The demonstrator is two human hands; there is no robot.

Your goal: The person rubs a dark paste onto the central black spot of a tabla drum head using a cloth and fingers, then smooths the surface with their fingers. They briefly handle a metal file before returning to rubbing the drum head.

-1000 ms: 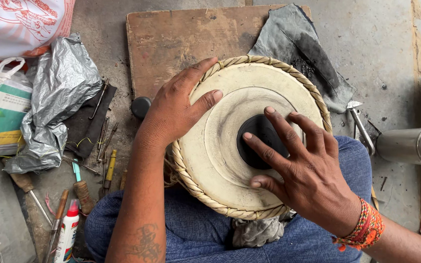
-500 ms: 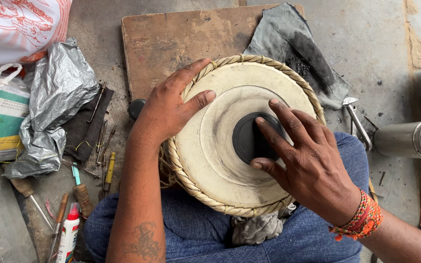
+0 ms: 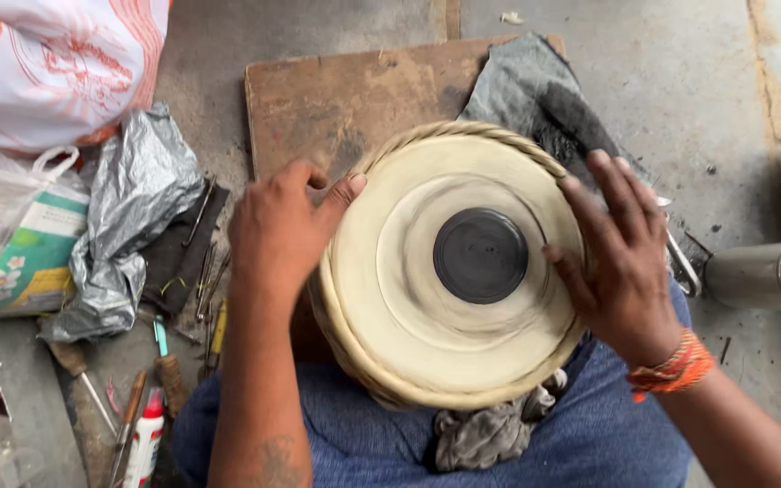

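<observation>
Seen from above, a person sits with a round drum [image 3: 449, 271] resting on their lap, its pale skin facing up. The drumhead is cream-coloured with a black circular patch [image 3: 481, 256] at its centre and a braided rim running around the edge. The left hand [image 3: 280, 228] lies flat on the drum's left edge, fingers curled loosely over the rim and thumb stretched onto the skin; it steadies the drum rather than gripping it tightly. The right hand [image 3: 621, 262] rests open on the drum's right edge, fingers spread and pointing away from the person, palm against the rim, closed on nothing. An orange beaded bracelet [image 3: 673, 366] circles the right wrist. The lap is covered in blue cloth [image 3: 580, 443], with a crumpled grey rag [image 3: 485, 434] tucked just under the near edge of the drum. Beyond the drum a brown wooden board [image 3: 345, 99] lies on the concrete floor [image 3: 680, 72], a dark grey cloth [image 3: 535, 90] draped over its right corner. To the left lie a crumpled silver plastic bag [image 3: 128, 217], a scatter of small hand tools [image 3: 205, 289] and a small white bottle with a red cap [image 3: 145, 440]. A metal cylinder [image 3: 766, 276] lies at the right edge of the floor.
</observation>
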